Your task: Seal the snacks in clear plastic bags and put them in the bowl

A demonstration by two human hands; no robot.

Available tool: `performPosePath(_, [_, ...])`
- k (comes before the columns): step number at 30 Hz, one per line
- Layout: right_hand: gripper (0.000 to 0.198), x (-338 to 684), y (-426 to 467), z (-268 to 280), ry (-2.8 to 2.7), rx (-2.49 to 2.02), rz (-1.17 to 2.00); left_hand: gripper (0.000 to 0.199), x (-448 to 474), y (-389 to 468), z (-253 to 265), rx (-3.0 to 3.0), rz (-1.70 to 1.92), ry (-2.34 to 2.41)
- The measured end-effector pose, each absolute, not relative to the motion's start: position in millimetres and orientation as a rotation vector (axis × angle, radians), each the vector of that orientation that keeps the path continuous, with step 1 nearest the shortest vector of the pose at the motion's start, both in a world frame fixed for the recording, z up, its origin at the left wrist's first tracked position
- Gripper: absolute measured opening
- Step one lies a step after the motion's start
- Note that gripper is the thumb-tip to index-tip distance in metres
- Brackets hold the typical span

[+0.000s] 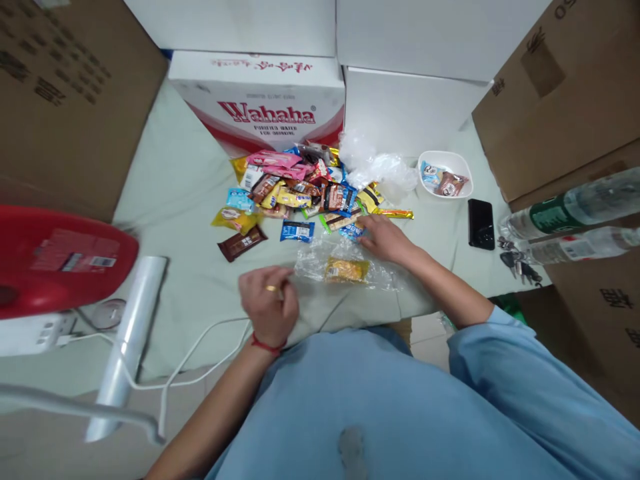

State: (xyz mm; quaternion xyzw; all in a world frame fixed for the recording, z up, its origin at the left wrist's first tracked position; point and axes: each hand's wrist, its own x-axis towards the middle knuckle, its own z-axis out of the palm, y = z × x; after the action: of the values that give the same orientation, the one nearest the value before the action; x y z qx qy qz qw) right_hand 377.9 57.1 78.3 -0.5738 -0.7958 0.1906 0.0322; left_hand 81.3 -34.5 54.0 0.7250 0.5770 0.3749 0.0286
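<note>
A clear plastic bag lies flat in front of me with a yellow-wrapped snack on or inside it; I cannot tell which. Curled at the bag's left edge is my left hand, wearing a ring and a red wrist cord; what its fingers hold, if anything, is hidden. My right hand reaches beyond the bag, its fingers closed at the right end of a small blue snack packet. Just behind is a pile of wrapped snacks. Another blue packet and a brown bar lie in front of it.
Crumpled clear plastic sits beside a white tub holding two packets. A phone, keys and bottles are at right. Left are a red object, a plastic roll and a white cable. Cartons stand behind.
</note>
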Motion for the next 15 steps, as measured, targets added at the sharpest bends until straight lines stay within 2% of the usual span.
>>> performPosePath(2, [0.065,364.0,63.0,66.2,-2.459,-1.804,0.575,0.032,100.1,-44.3,57.1,2.463,1.011,1.5])
performPosePath(4, [0.066,354.1,67.8,56.6,-2.449,-1.856,0.556,0.04,118.4,-47.2,52.1,2.583,0.818,1.367])
performPosePath(9, [0.023,351.3,76.9,50.5,-2.436,-1.798,0.699,0.04,136.9,-39.5,29.1,2.666,0.563,1.348])
performPosePath(15, [0.023,358.2,44.1,79.6,-2.52,-1.435,0.504,0.038,137.5,-41.7,27.6,2.644,0.533,1.353])
